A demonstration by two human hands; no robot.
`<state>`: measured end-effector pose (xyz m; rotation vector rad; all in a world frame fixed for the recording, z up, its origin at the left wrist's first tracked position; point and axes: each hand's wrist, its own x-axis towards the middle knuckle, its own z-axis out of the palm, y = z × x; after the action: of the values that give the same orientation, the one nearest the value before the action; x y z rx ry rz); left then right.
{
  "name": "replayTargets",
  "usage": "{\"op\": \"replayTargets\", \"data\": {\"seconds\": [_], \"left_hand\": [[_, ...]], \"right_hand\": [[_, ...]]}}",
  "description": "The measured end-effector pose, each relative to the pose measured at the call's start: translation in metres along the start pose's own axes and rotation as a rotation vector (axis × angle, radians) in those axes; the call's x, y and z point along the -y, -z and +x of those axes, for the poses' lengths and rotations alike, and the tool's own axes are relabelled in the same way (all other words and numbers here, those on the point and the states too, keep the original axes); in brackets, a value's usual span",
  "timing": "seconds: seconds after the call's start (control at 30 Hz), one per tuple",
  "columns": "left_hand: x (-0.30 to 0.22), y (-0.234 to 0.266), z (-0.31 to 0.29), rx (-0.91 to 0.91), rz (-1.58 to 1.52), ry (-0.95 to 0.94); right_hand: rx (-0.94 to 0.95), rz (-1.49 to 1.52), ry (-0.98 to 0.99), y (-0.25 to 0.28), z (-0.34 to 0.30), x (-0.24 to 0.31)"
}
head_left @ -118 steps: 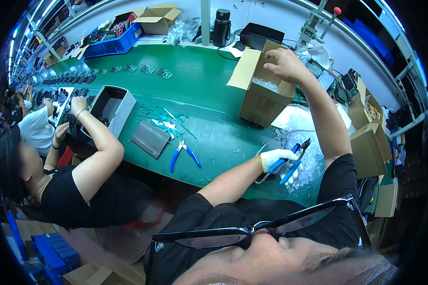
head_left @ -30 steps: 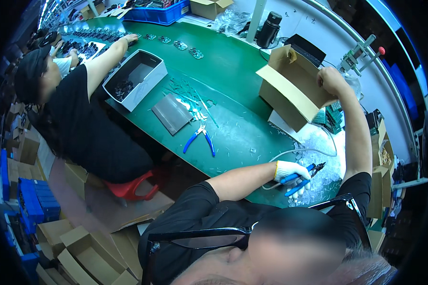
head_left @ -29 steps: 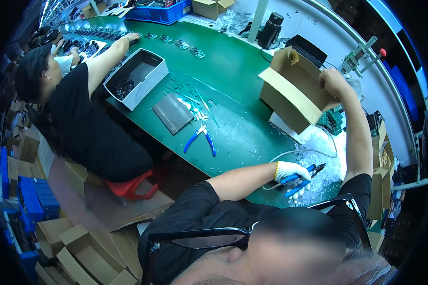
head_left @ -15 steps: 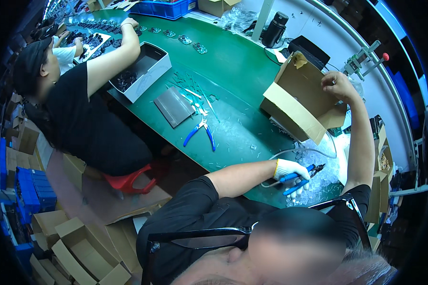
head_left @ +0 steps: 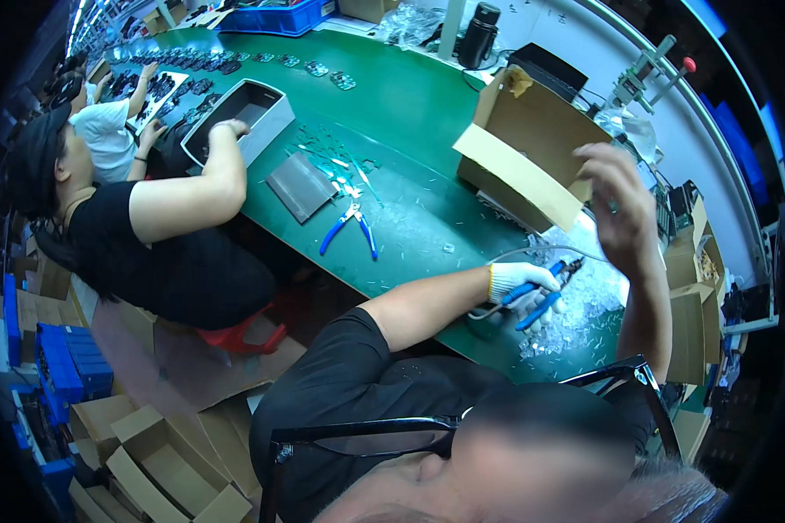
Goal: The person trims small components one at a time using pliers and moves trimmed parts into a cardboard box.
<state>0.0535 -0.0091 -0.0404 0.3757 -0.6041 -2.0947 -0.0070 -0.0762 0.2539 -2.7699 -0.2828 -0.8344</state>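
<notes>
Between 3 and 4 o'clock from view centre, over the green table [head_left: 401, 109], holding blue nippers [head_left: 541, 311] in the gloved left hand [head_left: 525, 275]. Clasped round the handles, tips aimed toward 1 o'clock; too small to tell tips parted or closed. Holding nothing visible in the bare right hand [head_left: 621, 196], raised toward 2:30, fingers apart and loosely bent; can't tell about contact with the open carton [head_left: 515, 174] at 2 o'clock. Judging nippers: probably light enough one-handed, stiff at the tips, springy at the handles, not fragile, fairly grippy. Best taken by the blue handles, well back from the cutting end. Judging carton: likely light, bendy at the flaps, firmer at the corners; best pinched by a wall. Expect clear bits [head_left: 591, 305], toward 4 o'clock of the nippers, to be hard, slippery, easily scattered.
</notes>
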Motion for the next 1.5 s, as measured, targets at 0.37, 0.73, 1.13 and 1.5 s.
{"op": "replayTargets", "data": {"seconds": [0.37, 0.73, 1.13, 1.5], "left_hand": [[-0.008, -0.003, -0.013, 0.084, -0.06, -0.134], [-0.025, -0.024, -0.001, 0.04, 0.058, -0.086], [-0.02, -0.037, -0.015, -0.101, 0.181, -0.292], [-0.021, -0.043, -0.023, 0.046, 0.158, -0.388]], "right_hand": [[-0.094, 0.528, 0.364, 0.068, -0.088, 0.044], [-0.452, 0.397, 0.097, 0.129, -0.163, 0.057], [-0.395, 0.22, -0.526, 0.122, -0.31, 0.009], [0.017, -0.08, -0.35, -0.07, -0.338, 0.025]]}}
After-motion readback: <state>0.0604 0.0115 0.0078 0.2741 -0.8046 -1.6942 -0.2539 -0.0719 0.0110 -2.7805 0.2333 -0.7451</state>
